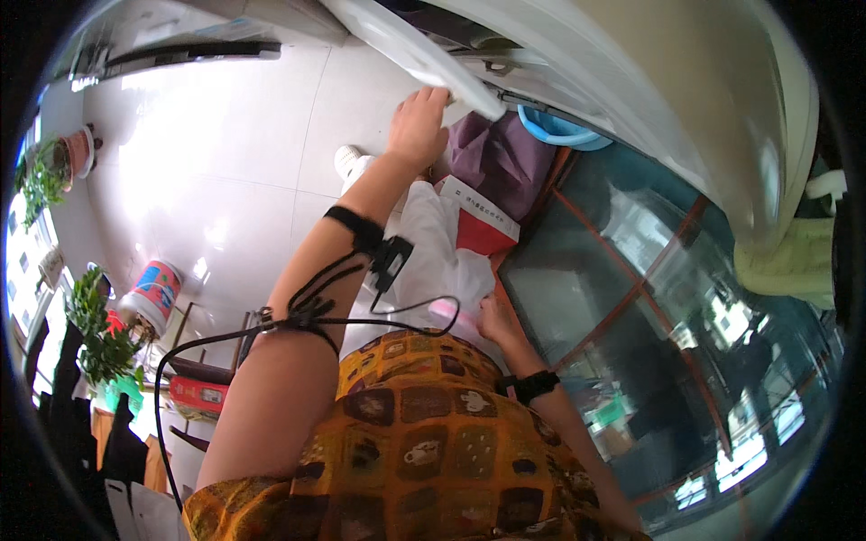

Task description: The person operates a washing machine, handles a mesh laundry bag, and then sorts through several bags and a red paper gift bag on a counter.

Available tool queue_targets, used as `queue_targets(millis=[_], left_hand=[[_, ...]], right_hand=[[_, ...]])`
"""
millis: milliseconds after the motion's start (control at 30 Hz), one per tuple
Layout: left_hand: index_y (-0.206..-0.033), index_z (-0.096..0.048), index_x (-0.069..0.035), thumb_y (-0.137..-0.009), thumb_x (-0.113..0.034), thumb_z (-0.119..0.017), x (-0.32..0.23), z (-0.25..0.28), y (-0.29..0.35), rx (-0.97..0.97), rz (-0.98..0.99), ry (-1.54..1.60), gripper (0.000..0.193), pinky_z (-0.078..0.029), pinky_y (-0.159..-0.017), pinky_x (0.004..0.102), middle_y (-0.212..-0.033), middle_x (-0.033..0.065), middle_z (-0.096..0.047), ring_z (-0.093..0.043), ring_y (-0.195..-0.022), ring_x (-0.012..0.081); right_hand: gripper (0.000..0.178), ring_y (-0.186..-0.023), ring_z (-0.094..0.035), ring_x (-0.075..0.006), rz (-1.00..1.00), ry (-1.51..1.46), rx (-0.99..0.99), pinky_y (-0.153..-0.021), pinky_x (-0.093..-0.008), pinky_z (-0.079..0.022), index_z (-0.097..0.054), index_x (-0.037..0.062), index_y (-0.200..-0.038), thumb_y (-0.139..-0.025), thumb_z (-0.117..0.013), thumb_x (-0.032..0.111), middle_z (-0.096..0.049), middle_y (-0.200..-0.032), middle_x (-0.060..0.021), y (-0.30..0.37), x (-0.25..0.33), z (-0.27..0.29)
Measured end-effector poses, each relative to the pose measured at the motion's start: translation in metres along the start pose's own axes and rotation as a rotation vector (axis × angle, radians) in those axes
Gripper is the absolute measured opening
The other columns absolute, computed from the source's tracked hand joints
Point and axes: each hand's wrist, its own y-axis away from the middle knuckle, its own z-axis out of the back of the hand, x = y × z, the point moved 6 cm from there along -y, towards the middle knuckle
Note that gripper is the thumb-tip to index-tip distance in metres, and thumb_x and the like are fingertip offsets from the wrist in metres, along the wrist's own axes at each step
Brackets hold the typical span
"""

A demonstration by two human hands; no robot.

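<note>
Left hand (419, 128) at edge of white door (422, 52), fingers curled; cannot tell if gripping. Right hand (495, 319) closed on pale bag (473, 273) near lap. Red-white box (488, 236) beyond, dark print on white side.

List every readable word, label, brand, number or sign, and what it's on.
Red-and-white box: small dark print on its white side; wording withheld.
Red item at the lower left: pale marks, too blurred to read.
White panel by the left hand: no print visible.
</note>
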Motion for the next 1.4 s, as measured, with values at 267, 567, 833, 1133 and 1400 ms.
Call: queue_targets(millis=[267, 567, 833, 1133, 1400], left_hand=[[-0.100, -0.057, -0.009, -0.071, -0.008, -0.068, 0.065, 0.060, 0.095, -0.143, 0.146, -0.038, 0.031, -0.045, -0.090, 0.0433, -0.105, 0.0096, -0.058, -0.053, -0.110, 0.0320], [-0.098, -0.055, -0.010, -0.083, -0.010, -0.053, 0.128, 0.118, 0.124, -0.312, 0.177, -0.152, 0.015, -0.052, -0.077, 0.0400, -0.109, 0.0049, -0.060, -0.057, -0.106, 0.0288], [-0.095, -0.053, -0.012, -0.081, -0.015, -0.055, 0.150, 0.133, 0.120, -0.348, 0.247, -0.155, 0.014, -0.052, -0.076, 0.0367, -0.109, 0.0014, -0.061, -0.056, -0.106, 0.0252], [-0.090, -0.054, -0.011, -0.078, -0.012, -0.057, 0.161, 0.119, 0.111, -0.333, 0.160, -0.238, 0.013, -0.054, -0.070, 0.0346, -0.101, 0.0008, -0.063, -0.059, -0.099, 0.0235], [-0.086, -0.051, -0.010, -0.078, -0.012, -0.057, 0.154, 0.120, 0.103, -0.257, 0.092, -0.206, 0.010, -0.055, -0.072, 0.0357, -0.105, 0.0028, -0.063, -0.060, -0.101, 0.0247]], right_hand=[[0.043, -0.085, -0.061, -0.0147, 0.205, -0.787, -0.175, -0.079, -0.0317, -0.050, -0.061, 0.0038, -0.109, -0.067, -0.058, -0.001, -0.064, -0.093, -0.0049, -0.052, 0.067, 0.101], [0.061, -0.109, -0.059, -0.0217, 0.477, -1.371, -0.013, -0.091, -0.0349, -0.049, -0.045, 0.0009, -0.134, -0.077, -0.064, 0.010, -0.059, -0.121, -0.0104, -0.097, 0.258, 0.241], [0.059, -0.106, -0.059, -0.0215, 0.656, -1.493, -0.105, -0.089, -0.0343, -0.049, -0.045, 0.0014, -0.134, -0.079, -0.064, 0.010, -0.059, -0.121, -0.0108, -0.162, 0.313, 0.288], [0.057, -0.104, -0.060, -0.0213, 0.711, -1.405, -0.154, -0.086, -0.0337, -0.049, -0.045, 0.0020, -0.134, -0.080, -0.063, 0.011, -0.059, -0.122, -0.0114, -0.157, 0.313, 0.313], [0.056, -0.101, -0.060, -0.0212, 0.521, -1.218, -0.203, -0.084, -0.0332, -0.050, -0.045, 0.0025, -0.134, -0.081, -0.063, 0.011, -0.058, -0.122, -0.0118, -0.130, 0.272, 0.289]])
